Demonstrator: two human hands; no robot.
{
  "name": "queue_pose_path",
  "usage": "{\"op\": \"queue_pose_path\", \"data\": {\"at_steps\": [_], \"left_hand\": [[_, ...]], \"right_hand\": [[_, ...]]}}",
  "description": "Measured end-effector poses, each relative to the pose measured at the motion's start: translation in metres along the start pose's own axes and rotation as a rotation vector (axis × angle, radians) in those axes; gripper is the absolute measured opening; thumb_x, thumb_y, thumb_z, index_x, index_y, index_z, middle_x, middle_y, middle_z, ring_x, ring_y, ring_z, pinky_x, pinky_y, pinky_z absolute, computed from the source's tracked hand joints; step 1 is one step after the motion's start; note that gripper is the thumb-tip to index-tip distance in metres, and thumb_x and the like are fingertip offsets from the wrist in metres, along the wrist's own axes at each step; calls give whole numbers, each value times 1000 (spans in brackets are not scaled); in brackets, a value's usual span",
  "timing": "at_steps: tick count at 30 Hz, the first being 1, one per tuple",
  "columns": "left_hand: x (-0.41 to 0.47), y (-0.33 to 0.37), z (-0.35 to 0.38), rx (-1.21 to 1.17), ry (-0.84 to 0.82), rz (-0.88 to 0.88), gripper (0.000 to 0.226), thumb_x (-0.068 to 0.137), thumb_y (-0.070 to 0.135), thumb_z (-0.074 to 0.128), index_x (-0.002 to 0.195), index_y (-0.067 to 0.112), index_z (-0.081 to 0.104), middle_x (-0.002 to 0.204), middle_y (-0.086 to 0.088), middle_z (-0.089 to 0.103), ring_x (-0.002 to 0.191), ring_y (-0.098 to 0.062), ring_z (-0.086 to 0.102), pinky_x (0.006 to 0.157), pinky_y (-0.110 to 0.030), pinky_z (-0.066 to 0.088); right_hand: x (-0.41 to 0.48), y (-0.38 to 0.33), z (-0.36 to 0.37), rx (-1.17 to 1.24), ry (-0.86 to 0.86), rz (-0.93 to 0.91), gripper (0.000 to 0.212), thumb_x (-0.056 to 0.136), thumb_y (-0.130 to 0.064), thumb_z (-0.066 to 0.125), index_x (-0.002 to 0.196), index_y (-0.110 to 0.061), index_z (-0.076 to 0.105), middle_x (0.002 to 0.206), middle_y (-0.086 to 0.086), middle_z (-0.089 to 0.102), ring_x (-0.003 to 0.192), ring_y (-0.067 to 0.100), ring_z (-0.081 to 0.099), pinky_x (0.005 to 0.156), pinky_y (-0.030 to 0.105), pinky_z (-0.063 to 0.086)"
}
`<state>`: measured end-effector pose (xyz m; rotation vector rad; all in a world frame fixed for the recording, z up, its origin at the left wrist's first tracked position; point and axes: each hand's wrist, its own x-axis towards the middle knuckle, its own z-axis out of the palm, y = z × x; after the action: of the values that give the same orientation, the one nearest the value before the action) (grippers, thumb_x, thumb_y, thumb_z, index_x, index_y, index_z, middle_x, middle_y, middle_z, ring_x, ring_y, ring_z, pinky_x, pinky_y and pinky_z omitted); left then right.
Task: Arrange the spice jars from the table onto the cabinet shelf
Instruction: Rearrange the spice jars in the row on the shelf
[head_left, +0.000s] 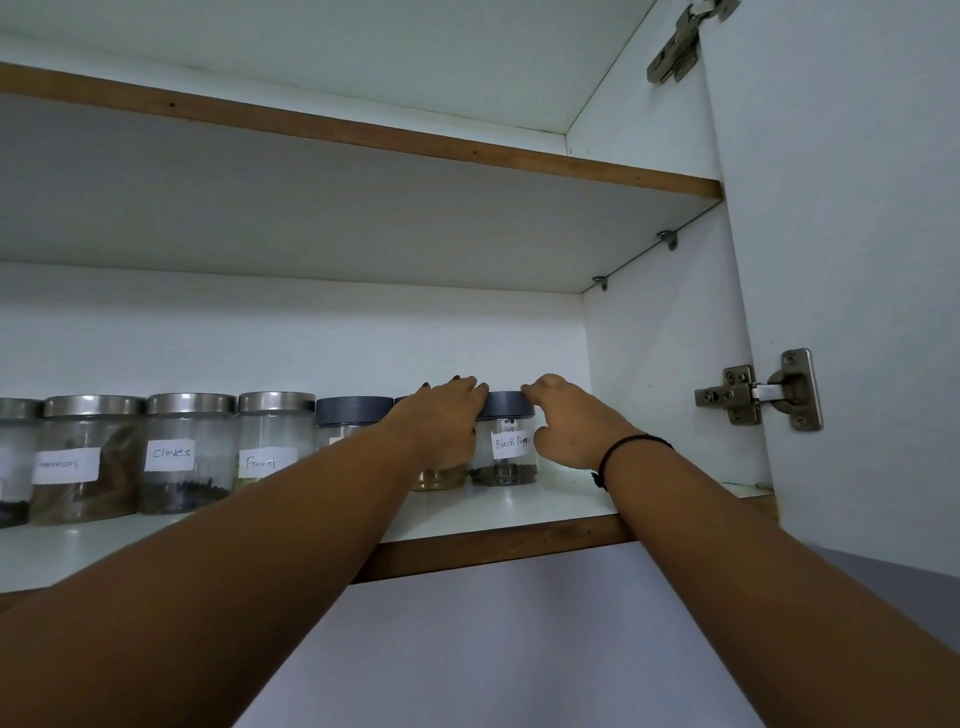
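Light: dim, cool greenish cast, brightest on the cabinet back wall (311, 338)
Shadow: grey under the upper shelf (311, 218)
Glare: faint sheen on the cabinet shelf (519, 506)
Distortion: shelf edges bow, wide-angle

Labelled spice jars (189, 452) stand upright in a row on the cabinet shelf (519, 512) — Black Pepper jar (506, 452) rightmost.

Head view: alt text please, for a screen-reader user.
Two hands reach onto a white cabinet shelf: the right hand grips the lid of the Black Pepper jar, the left hand covers the tan-spice jar beside it. Left of them stands a row of labelled jars, including Fennel and Cloves; the cabinet door is open at right.
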<state>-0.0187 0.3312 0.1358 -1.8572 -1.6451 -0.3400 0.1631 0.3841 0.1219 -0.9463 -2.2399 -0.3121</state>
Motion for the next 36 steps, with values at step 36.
{"op": "queue_pose_path", "data": {"at_steps": [36], "left_hand": [[-10, 5, -5, 68, 21, 20, 53, 94, 14, 48, 146, 18, 42, 137, -5, 54, 129, -23, 46, 116, -45, 29]], "right_hand": [[-6, 4, 5, 28, -238, 14, 53, 86, 4, 53, 135, -16, 53, 140, 6, 46, 126, 23, 47, 107, 27, 37]]}}
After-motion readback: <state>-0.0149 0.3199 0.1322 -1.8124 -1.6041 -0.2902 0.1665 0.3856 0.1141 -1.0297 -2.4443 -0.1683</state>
